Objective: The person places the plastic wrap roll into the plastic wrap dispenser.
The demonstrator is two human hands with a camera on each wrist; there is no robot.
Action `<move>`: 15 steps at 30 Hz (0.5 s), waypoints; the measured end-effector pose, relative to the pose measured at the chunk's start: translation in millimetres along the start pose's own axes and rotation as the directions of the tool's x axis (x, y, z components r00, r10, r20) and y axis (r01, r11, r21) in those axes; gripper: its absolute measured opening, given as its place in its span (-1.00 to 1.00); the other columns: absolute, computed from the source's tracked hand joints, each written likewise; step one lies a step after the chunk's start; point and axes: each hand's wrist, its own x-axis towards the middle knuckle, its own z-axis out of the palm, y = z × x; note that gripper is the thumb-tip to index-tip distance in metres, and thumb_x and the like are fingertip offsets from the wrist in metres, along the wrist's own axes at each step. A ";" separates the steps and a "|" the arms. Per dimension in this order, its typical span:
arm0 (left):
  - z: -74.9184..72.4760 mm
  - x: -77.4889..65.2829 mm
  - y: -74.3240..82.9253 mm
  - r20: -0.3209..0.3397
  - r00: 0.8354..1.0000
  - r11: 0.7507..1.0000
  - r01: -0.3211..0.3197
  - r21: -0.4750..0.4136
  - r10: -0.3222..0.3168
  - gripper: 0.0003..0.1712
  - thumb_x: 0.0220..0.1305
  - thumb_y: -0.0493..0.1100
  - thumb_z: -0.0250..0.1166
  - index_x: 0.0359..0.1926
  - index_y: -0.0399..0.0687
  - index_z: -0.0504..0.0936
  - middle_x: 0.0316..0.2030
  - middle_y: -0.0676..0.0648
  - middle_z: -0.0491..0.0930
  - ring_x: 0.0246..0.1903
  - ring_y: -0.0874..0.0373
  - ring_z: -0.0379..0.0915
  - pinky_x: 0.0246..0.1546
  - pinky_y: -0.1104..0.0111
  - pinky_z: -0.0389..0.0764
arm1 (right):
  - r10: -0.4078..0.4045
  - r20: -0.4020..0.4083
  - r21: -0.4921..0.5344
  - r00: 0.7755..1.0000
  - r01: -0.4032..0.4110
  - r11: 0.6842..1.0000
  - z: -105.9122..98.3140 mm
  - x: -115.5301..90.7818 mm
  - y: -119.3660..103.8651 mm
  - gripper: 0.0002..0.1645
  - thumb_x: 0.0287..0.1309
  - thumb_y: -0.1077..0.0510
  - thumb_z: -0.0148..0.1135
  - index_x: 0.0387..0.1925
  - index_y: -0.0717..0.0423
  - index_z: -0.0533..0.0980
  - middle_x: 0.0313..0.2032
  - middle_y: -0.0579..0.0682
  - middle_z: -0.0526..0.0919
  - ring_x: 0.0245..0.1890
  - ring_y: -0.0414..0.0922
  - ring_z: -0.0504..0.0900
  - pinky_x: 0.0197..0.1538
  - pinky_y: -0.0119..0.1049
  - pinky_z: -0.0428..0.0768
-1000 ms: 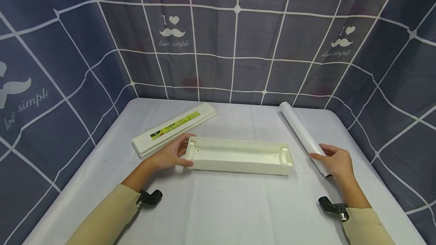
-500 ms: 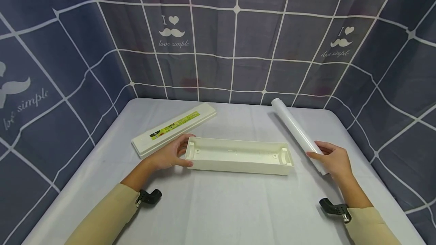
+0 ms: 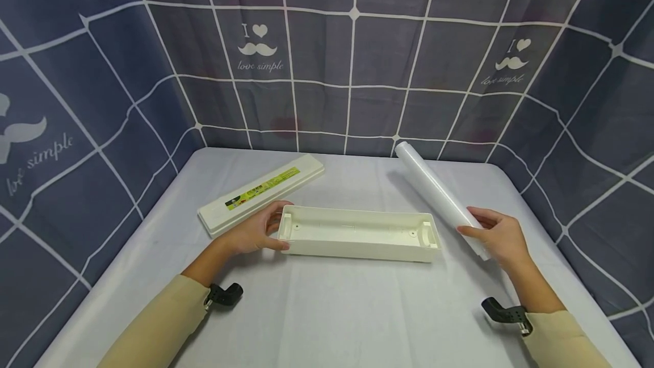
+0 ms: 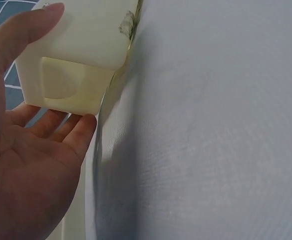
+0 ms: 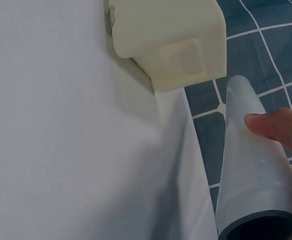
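Note:
A long cream plastic box, its top uncovered, lies crosswise mid-table in the head view. My left hand grips its left end, thumb on the front wall and fingers behind; the left wrist view shows the same end of the box between thumb and fingers. To the right, my right hand holds the near end of a roll of clear plastic wrap, thumb on top. The roll slants away to the far left, its far end seemingly raised. In the right wrist view the roll shows a dark hollow core.
Behind the left hand lies a cream lid with a green-yellow label, at a slant. A white cloth covers the table. Blue-grey checked curtains stand at the back and both sides.
The roll's far end has swung left and come up, and its near end has shifted slightly left with my right hand. My left hand, the box and the lid have stayed put.

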 end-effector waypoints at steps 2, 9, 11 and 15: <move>-0.4 -0.1 -0.4 0.001 1.000 1.000 0.001 -0.005 -0.001 0.15 -0.03 -0.44 0.59 0.51 -0.24 0.10 0.44 -0.32 0.24 0.46 -0.23 0.18 0.31 0.54 0.44 | -0.011 0.004 -0.007 1.000 0.011 1.000 -0.9 -0.7 -2.5 -0.09 0.02 -0.12 0.61 0.36 0.11 0.49 0.29 0.24 0.58 -0.01 -0.28 0.52 -0.24 -0.58 0.53; -0.5 0.1 -0.9 0.001 1.000 1.000 0.005 -0.005 -0.005 0.16 -0.03 -0.42 0.60 0.51 -0.23 0.10 0.44 -0.29 0.25 0.47 -0.21 0.18 0.33 0.50 0.45 | -0.041 0.025 0.016 0.999 0.041 0.999 -4.0 -3.8 -10.4 -0.10 0.00 -0.08 0.63 0.35 0.13 0.50 0.28 0.23 0.58 -0.12 -0.43 0.49 -0.22 -0.52 0.58; -0.4 0.2 -0.8 0.001 1.000 1.000 0.005 -0.005 -0.005 0.16 -0.03 -0.43 0.60 0.51 -0.23 0.10 0.44 -0.29 0.25 0.47 -0.21 0.18 0.33 0.50 0.45 | -0.054 0.026 0.027 0.998 0.053 0.998 -4.9 -4.6 -12.4 -0.11 -0.01 -0.07 0.64 0.34 0.14 0.52 0.23 0.15 0.62 -0.15 -0.48 0.49 -0.22 -0.51 0.60; -0.2 0.3 -0.6 0.006 1.000 1.000 0.004 -0.010 -0.004 0.15 -0.02 -0.44 0.58 0.51 -0.22 0.10 0.44 -0.30 0.26 0.46 -0.22 0.19 0.30 0.52 0.47 | -0.087 0.035 0.059 0.996 0.085 0.995 -6.9 -5.5 -16.1 -0.12 -0.04 -0.04 0.65 0.31 0.15 0.54 0.01 -0.28 0.66 -0.18 -0.54 0.53 -0.21 -0.48 0.63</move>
